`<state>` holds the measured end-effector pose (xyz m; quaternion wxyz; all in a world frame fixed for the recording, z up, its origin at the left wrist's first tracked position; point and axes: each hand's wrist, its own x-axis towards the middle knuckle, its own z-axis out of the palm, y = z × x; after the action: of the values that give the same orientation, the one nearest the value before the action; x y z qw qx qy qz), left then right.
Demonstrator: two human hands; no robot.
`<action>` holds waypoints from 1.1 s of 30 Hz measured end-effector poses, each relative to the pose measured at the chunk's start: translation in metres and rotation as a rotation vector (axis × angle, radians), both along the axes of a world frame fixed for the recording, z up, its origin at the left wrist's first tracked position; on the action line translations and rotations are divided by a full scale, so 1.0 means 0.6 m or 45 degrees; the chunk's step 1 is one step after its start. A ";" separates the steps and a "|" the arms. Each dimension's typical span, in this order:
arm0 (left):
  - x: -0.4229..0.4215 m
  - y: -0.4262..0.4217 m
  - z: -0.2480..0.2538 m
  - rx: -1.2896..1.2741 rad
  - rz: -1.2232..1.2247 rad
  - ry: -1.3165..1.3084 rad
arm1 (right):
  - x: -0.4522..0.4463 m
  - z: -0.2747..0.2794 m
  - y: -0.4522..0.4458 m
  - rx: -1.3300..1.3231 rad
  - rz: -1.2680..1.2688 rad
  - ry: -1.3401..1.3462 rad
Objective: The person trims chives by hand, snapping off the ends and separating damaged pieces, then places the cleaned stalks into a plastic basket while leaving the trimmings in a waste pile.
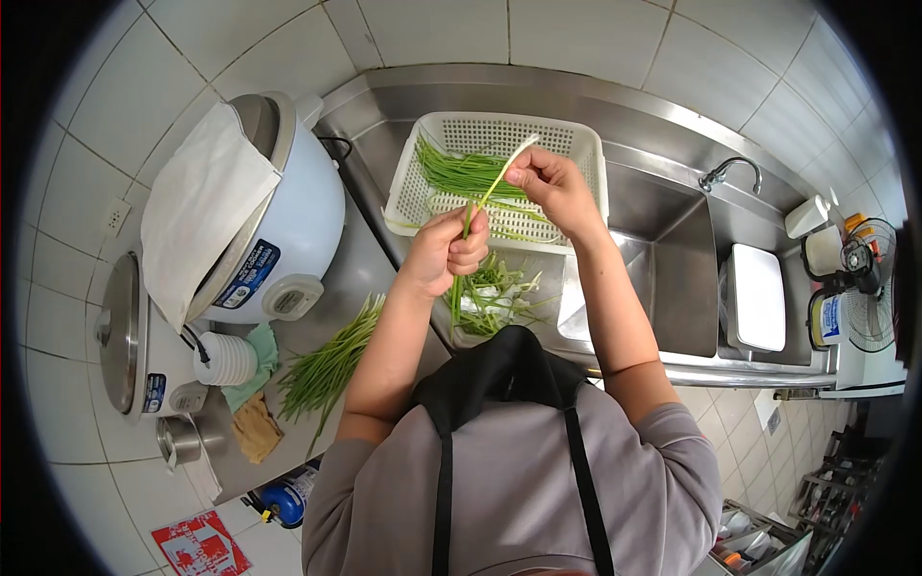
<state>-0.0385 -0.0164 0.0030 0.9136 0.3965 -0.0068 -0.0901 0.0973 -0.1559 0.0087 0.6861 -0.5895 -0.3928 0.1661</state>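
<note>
My left hand [445, 252] is closed around green stalks whose lower part hangs beneath the fist. Up and to the right, my right hand [554, 191] pinches the pale upper end of a long stalk [492, 189] that slants between both hands. Behind them sits a white perforated basket [594, 171] holding a bundle of green stalks [459, 173]. Loose trimmings [495, 293] lie in front of the basket, below my hands. Another bunch of green stalks [331, 360] rests on the metal counter, left of my left forearm.
Large rice cookers [305, 230] stand at the left, with a white cloth [206, 206] over one. To the right are the sink basin [687, 278], a faucet [732, 177] and a white lidded box [758, 298]. A fan [869, 274] stands at the far right.
</note>
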 end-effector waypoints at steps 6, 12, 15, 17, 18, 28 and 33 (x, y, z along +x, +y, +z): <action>-0.027 0.022 -0.010 -0.041 -0.157 -0.019 | 0.047 -0.007 -0.036 0.063 -0.480 -0.067; -0.066 0.054 -0.018 0.114 -0.070 0.031 | 0.052 -0.005 -0.089 -0.009 -0.396 -0.081; -0.081 0.066 -0.012 0.388 0.034 0.144 | -0.003 -0.034 -0.083 -0.455 0.032 -0.382; -0.087 0.074 -0.011 0.491 0.052 0.176 | -0.050 -0.104 -0.055 -0.747 0.178 -0.583; -0.088 0.076 -0.011 0.541 0.062 0.192 | -0.074 -0.136 -0.045 -0.869 0.220 -0.704; -0.109 0.080 -0.001 0.937 0.114 0.257 | -0.103 -0.097 -0.020 -0.248 -0.368 -0.881; -0.105 0.070 0.003 0.896 -0.015 0.157 | -0.095 -0.006 -0.016 -0.132 -0.367 -1.285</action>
<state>-0.1014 0.0258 0.0046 0.7193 0.6805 0.0776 -0.1161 0.0400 -0.1656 0.0048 0.3976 -0.6772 -0.5805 -0.2151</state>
